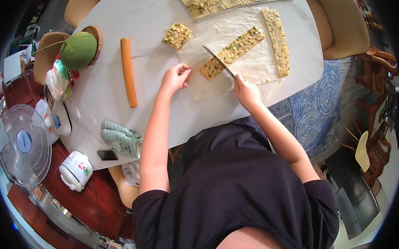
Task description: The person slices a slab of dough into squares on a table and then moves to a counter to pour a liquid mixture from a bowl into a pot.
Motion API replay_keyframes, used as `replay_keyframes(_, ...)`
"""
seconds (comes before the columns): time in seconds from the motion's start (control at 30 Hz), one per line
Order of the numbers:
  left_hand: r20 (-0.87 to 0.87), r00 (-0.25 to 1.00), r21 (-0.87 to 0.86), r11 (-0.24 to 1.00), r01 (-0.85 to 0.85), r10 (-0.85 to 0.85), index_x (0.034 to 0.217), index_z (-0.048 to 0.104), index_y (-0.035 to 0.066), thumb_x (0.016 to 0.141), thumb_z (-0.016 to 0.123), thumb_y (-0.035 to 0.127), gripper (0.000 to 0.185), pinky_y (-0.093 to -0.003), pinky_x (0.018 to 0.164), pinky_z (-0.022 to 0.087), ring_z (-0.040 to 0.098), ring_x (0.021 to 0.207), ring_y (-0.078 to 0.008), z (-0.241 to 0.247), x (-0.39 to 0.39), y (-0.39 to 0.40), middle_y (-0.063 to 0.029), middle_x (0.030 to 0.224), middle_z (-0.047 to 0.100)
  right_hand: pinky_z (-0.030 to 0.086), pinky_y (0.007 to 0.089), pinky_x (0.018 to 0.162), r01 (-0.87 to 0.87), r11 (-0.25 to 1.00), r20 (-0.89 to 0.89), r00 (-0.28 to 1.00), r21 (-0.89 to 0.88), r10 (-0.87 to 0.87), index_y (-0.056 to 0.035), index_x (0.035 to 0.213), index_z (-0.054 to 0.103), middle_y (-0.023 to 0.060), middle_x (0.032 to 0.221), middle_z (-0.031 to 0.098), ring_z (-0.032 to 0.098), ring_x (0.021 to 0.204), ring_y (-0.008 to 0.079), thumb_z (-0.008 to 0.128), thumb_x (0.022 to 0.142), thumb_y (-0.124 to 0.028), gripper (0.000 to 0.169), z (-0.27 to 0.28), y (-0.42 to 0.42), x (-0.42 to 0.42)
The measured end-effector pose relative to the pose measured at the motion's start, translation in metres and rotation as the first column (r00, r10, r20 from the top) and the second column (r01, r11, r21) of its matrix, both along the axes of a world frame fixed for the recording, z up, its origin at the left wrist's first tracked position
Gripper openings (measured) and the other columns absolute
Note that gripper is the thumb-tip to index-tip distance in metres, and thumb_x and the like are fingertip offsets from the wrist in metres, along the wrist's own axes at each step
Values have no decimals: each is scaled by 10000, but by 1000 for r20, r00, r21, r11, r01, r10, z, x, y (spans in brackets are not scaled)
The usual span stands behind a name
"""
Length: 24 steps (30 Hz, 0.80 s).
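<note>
My right hand (246, 91) grips the handle of a kitchen knife (218, 60). Its blade lies across the near part of a slanting strip of nut brittle (240, 45), on crinkled parchment paper (201, 86). Left of the strip, my left hand (177, 77) hovers by the paper's left edge, its fingers loosely curled and holding nothing that I can see. A squarish nut brittle piece (177, 35) sits beyond it, by the paper's edge. A longer, paler strip of brittle (277, 42) runs along the right side of the paper. Whether the blade has cut through is unclear.
A tray of cut squares (241, 5) stands at the table's far edge. A wooden rolling pin (128, 72) lies to the left, past it a green round fruit (79, 50). Oven mitts (121, 137), a phone (107, 155), a rice cooker (76, 171) and a fan (25, 143) are nearer left.
</note>
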<state>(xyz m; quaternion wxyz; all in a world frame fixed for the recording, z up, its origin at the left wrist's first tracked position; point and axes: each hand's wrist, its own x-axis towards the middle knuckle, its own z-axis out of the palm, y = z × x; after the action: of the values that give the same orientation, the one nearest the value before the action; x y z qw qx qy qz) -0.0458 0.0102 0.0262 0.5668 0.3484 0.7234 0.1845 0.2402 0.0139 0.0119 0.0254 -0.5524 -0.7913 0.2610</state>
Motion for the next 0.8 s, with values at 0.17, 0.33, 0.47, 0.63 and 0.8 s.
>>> replay_keyframes(0.17,2,1000,-22,999,-30,30,1032,614,47,936,617,188,171,-231,456,471,609,527,-92,1,3,2,-46,721,645,507,518,574,-10,1000,5,1000,1,10,-67,1095,520,226,752,636,627,621,425,491,952,-228,217,3,1,-1)
replay_keyframes(0.33,-26,999,-24,1000,-20,20,1029,613,47,936,614,189,169,-231,458,470,608,526,-93,5,5,4,-47,717,647,504,520,573,-15,1000,12,1000,-24,16,-68,1099,516,226,756,635,625,624,429,481,963,-239,221,5,2,-2)
replay_keyframes(0.47,-37,999,-15,1000,-12,11,1030,610,51,939,612,195,170,-231,465,470,601,520,-96,5,3,2,-50,721,641,504,515,571,-16,1000,-1,1000,-14,16,-68,1070,519,223,755,635,626,625,426,479,966,-240,206,6,1,-3)
replay_keyframes(0.63,71,976,226,950,-216,205,992,624,53,954,586,205,160,-219,479,472,564,594,-67,26,-28,6,2,712,599,506,511,577,1,1000,33,999,-21,0,-73,1063,523,217,762,636,629,630,417,482,963,-236,195,7,0,-2)
replay_keyframes(0.8,-231,925,520,842,-145,302,1050,631,62,936,581,170,165,-286,604,500,572,648,-113,32,-57,60,-28,751,604,511,510,593,-8,1000,7,1000,-1,8,-78,1104,522,207,784,644,636,642,407,486,961,-233,215,0,-1,-1)
